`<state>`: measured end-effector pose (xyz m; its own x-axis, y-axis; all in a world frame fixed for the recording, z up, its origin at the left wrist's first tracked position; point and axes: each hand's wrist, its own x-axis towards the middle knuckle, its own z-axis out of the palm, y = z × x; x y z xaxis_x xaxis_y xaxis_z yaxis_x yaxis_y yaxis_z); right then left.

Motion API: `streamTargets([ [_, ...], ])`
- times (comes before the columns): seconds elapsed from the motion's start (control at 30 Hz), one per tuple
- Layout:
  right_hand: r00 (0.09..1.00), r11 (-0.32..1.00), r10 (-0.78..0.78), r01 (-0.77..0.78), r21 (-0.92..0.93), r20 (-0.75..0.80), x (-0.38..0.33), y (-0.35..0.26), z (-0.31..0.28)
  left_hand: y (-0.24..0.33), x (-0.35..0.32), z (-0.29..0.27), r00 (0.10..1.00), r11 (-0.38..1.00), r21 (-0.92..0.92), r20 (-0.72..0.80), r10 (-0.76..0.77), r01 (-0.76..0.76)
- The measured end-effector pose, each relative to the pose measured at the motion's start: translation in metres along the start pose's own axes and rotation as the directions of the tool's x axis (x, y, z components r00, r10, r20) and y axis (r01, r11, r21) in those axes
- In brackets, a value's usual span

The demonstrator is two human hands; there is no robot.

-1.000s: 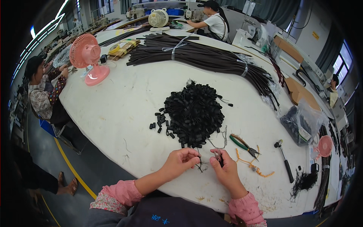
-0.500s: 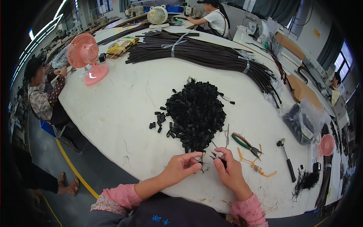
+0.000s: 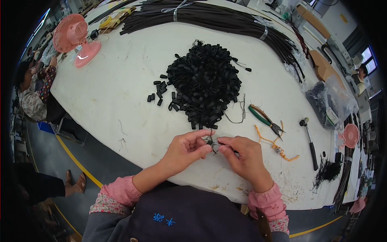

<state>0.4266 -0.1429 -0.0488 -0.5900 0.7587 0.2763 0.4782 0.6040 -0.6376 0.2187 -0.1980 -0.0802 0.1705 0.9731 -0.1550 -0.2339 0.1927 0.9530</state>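
The right grip [image 3: 246, 155] is wrapping firmly around a pair of dark-handled thread snips [image 3: 234, 151], whose tip is pointing toward the left grip [image 3: 184, 150]; whether the blades are parting or meeting, I cannot tell. The left grip is curling its thumb and forefinger beside a dark tangle of threads [image 3: 211, 142], which is sitting in the narrow space between both grips. Fingers are partly hiding this spot, so I cannot tell whether the left grip is pinching anything.

Just ahead of the left grip, a heaped pile of black strap loops [image 3: 203, 82] is resting on the white surface [image 3: 125, 101], with a few stray loops [image 3: 160, 90] lying at the pile's left. A thin grey cord [image 3: 244, 108] is trailing from the pile's right side, ahead of the right grip. Ahead and to the right of that grip, green-handled cutting pliers [image 3: 265, 119] are lying near a twisted orange cord [image 3: 267, 141]. Farther right of it, a hammer [image 3: 312, 149] is lying near a clump of black threads [image 3: 328, 171], and beyond these a clear plastic bag [image 3: 342, 99] is holding dark pieces.

Well ahead of both grips, a tied bundle of dark brown strips [image 3: 213, 21] is stretching across the surface; a pink desk fan [image 3: 71, 34] is standing far ahead and left of the left grip.
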Motion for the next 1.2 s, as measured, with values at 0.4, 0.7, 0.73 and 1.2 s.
streamTargets([
  [0.4, 0.99, 0.989, -0.123, 0.117, -0.092, -0.068, 0.0, 0.002, 0.011, -0.003, 0.0, 0.001, 1.0, 1.0, -0.006, 0.004, 0.019, -0.019],
  [0.7, 0.979, 0.966, -0.191, 0.175, -0.191, -0.067, -0.001, 0.001, 0.01, 0.002, 0.0, 0.001, 0.999, 0.999, -0.024, 0.025, -0.041, 0.042],
  [0.73, 0.98, 0.969, -0.191, 0.177, -0.173, -0.064, -0.001, 0.002, 0.01, 0.003, 0.0, 0.001, 0.999, 0.999, -0.031, 0.027, -0.04, 0.041],
  [1.2, 0.982, 0.895, 0.186, -0.188, 0.405, 0.046, -0.003, 0.005, 0.02, -0.001, 0.001, -0.005, 0.981, 0.952, -0.283, 0.184, -0.068, 0.119],
])
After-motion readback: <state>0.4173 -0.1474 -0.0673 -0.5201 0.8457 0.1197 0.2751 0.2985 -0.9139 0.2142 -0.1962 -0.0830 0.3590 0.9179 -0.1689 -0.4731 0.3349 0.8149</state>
